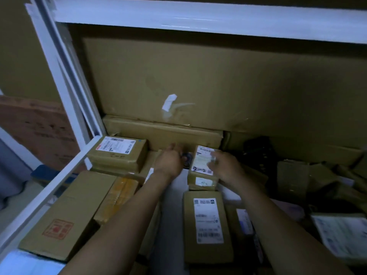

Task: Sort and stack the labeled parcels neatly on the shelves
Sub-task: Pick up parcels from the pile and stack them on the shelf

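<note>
Small parcel (201, 162): I am seeing it lying label up near the back of the shelf (49, 195), sitting on top of another labelled parcel (202, 182).
Right hand (222, 165): it is curling its fingers over the small parcel's right side and label, gripping it.
Left hand (169, 160): it is hovering just left of the small parcel, beside a dark object (187, 156). I cannot tell whether it is holding anything.
Risk, slip: I am judging the one-sided grip as weak, so the small parcel could be tipping off to the left once lifted.
Risk, drag: the parcel beneath could be shifting along with it and skewing the little stack.
Risk, clutter: the loose heap of dark packages (297, 175) at the right is looking unstable, so a passing forearm could be knocking it.
Risk, light: the shelf is dim and the labels are blurring, so I could be misreading them and sorting wrongly.
Count, labelled parcels: I am counting six: these two, a long parcel (207, 225) in front, a narrow parcel (245, 221) beside it, a back-left parcel (119, 153) and a right-edge parcel (341, 233).
Count, other cartons: two at the left, a red-stamped carton (65, 213) and a yellow-taped box (119, 193).
Count, hands: two.
</note>
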